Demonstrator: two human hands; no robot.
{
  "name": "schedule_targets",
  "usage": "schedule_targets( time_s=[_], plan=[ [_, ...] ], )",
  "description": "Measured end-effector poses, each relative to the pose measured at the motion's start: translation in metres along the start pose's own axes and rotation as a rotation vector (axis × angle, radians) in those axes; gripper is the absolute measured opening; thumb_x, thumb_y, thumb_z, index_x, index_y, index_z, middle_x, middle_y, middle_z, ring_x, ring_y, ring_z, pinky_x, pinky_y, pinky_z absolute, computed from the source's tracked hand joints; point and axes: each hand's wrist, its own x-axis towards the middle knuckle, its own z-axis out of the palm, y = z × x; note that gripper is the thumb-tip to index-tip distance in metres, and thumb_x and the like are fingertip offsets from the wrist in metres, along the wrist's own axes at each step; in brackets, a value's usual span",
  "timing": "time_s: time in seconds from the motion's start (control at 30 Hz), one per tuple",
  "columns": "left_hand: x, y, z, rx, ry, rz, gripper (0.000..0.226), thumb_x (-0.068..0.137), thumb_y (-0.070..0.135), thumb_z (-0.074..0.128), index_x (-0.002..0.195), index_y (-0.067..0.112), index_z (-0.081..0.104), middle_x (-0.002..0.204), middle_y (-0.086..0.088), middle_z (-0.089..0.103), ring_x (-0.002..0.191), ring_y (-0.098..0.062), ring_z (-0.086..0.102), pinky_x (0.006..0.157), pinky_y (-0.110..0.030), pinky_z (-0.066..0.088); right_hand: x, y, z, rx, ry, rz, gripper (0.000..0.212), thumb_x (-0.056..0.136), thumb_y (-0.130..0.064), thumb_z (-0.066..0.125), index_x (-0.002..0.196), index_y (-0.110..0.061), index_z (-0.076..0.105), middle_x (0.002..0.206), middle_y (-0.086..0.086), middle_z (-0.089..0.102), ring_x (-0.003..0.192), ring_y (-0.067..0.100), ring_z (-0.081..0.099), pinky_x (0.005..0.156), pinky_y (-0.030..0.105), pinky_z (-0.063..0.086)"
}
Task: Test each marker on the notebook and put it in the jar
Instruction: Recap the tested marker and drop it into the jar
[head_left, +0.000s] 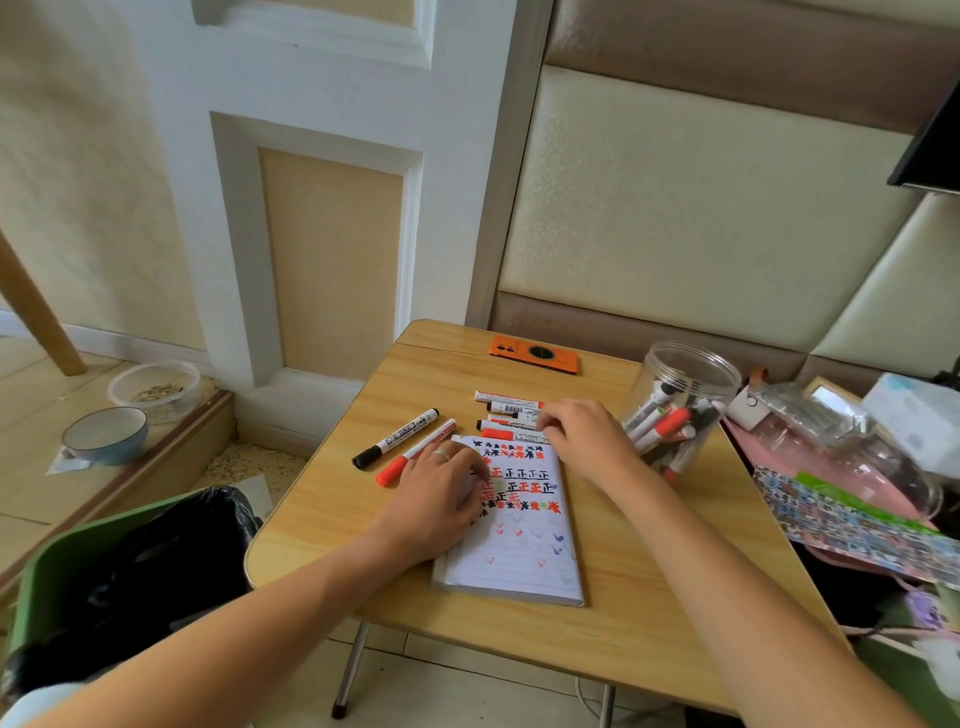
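A lined notebook (519, 551) covered in red, black and blue test marks lies on the small wooden table (623, 597). My left hand (441, 493) rests flat on its left edge. My right hand (582, 436) reaches over a cluster of white markers (506, 410) just beyond the notebook, fingers curled down onto them; whether it grips one is hidden. A black-capped marker (396, 439) and a red-capped marker (415, 453) lie to the left. The clear plastic jar (680, 395) lies tilted at the right, holding several markers.
An orange flat case (535, 354) sits at the table's far edge. Clutter and a patterned sheet (852, 519) crowd the right side. A green bin with a black bag (130, 566) stands at the left. Two bowls (106, 434) sit on the floor step.
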Motion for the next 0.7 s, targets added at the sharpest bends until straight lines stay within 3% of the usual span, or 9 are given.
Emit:
schedule_targets(
  time_s=[0.2,0.33,0.47,0.6,0.7],
  plan=[
    [0.001,0.0,0.0,-0.008,-0.016,-0.006,0.026,0.094,0.03,0.055,0.12,0.033,0.058,0.133,0.009,0.051,0.128,-0.013,0.041,0.111,-0.04,0.034,0.012,0.004,0.01,-0.095,-0.054,0.01,0.01,0.099,-0.019,0.062,0.102,-0.021,0.071,0.108,-0.004,0.068,0.096,0.014,0.061,0.078,0.028,0.05],
    [0.001,0.0,0.002,0.013,-0.006,-0.005,0.028,0.094,0.032,0.054,0.121,0.033,0.057,0.133,0.009,0.05,0.127,-0.013,0.04,0.111,-0.039,0.032,0.026,0.004,0.003,-0.148,-0.165,-0.005,0.008,0.096,-0.019,0.065,0.097,-0.025,0.07,0.106,-0.004,0.068,0.095,0.017,0.063,0.084,0.039,0.057],
    [0.001,0.0,0.003,0.014,-0.002,-0.003,0.028,0.093,0.031,0.055,0.121,0.032,0.056,0.131,0.009,0.05,0.126,-0.013,0.04,0.11,-0.038,0.032,0.032,0.001,-0.001,-0.207,-0.233,-0.058,0.007,0.095,-0.02,0.066,0.1,-0.023,0.07,0.105,-0.004,0.067,0.093,0.017,0.063,0.084,0.04,0.057],
    [0.0,0.001,0.001,-0.016,0.012,-0.009,0.033,0.094,0.032,0.057,0.126,0.029,0.052,0.135,0.007,0.048,0.129,-0.014,0.038,0.112,-0.038,0.032,0.03,-0.003,-0.008,-0.209,-0.213,-0.081,0.007,0.092,-0.019,0.066,0.098,-0.022,0.067,0.103,-0.006,0.064,0.091,0.015,0.061,0.081,0.037,0.057],
    [-0.002,-0.001,0.003,-0.064,0.061,-0.007,0.049,0.092,0.032,0.061,0.137,0.024,0.041,0.141,0.006,0.046,0.134,-0.013,0.036,0.117,-0.036,0.03,0.019,-0.01,-0.017,-0.175,-0.142,-0.097,0.01,0.09,-0.024,0.067,0.098,-0.025,0.061,0.102,-0.008,0.059,0.092,0.013,0.058,0.079,0.033,0.055]
  ],
)
